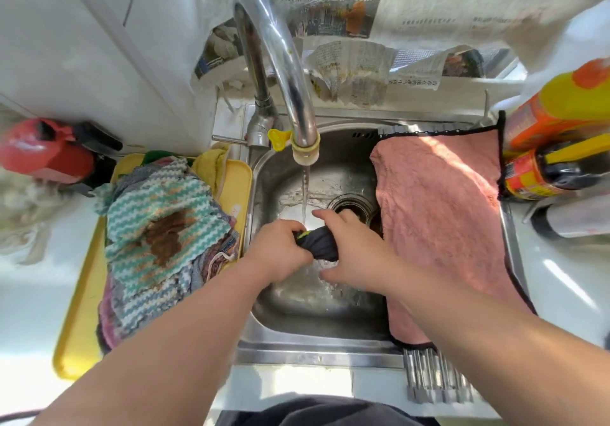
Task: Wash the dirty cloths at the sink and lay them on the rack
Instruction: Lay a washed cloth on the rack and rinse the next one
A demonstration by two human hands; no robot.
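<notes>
Over the steel sink (287, 323) both my hands hold a twisted dark cloth (318, 244) with a yellow-green edge. My left hand (277, 250) grips its left end, and my right hand (351, 254) wraps around its right end. Water runs from the chrome tap (305, 148) in a thin stream just behind the cloth. A pink cloth (442, 224) lies spread over the roll-up rack (435, 379) on the sink's right half. A pile of dirty cloths (158, 237), the top one teal-striped with a brown stain, sits on a yellow tray (77, 333) to the left.
The drain strainer (351, 206) sits at the sink's back right. Bottles (558, 141) lie on the counter at the right. A red object (46, 153) stands at the far left. Newspaper (356, 62) covers the wall behind the tap.
</notes>
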